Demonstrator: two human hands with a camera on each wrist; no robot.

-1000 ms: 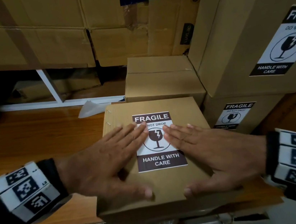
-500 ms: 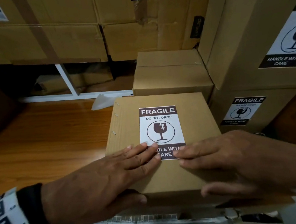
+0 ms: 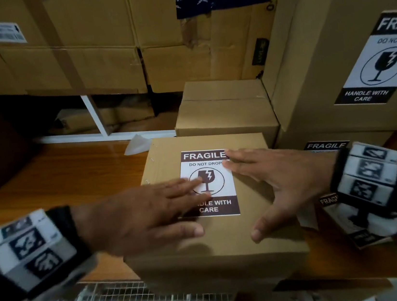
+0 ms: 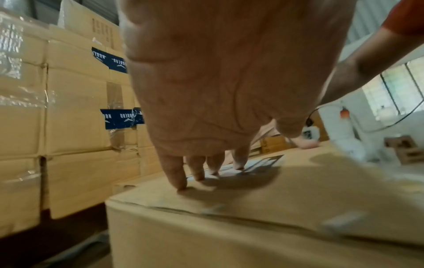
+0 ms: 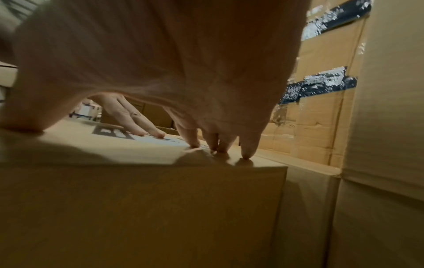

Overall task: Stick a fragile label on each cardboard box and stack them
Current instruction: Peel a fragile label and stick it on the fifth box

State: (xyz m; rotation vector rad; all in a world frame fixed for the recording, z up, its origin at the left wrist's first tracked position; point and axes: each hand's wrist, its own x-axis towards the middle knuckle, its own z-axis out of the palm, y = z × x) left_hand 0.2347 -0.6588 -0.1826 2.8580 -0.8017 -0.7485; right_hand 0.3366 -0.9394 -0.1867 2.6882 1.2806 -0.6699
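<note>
A brown cardboard box (image 3: 219, 243) sits on the wooden table in front of me, with a white and brown fragile label (image 3: 214, 171) stuck on its top. My left hand (image 3: 148, 215) lies flat over the label's left and lower part, straight fingers pressing down. My right hand (image 3: 276, 178) lies flat on the box top, fingertips on the label's upper right edge and thumb spread toward me. In the left wrist view my fingers (image 4: 195, 168) touch the label (image 4: 259, 163). In the right wrist view my fingers (image 5: 213, 141) press the box top (image 5: 137, 152).
A plain smaller box (image 3: 225, 111) stands right behind. At the right, a labelled box (image 3: 328, 144) carries a big labelled box (image 3: 347, 60). Loose fragile labels (image 3: 348, 219) lie on the table under my right wrist. Large cartons (image 3: 65, 46) wall the back. A wire grid (image 3: 141, 296) edges the table.
Both hands slid from the label's lower edge: the left to its middle, the right up to its top right corner. The view shifted slightly left.
</note>
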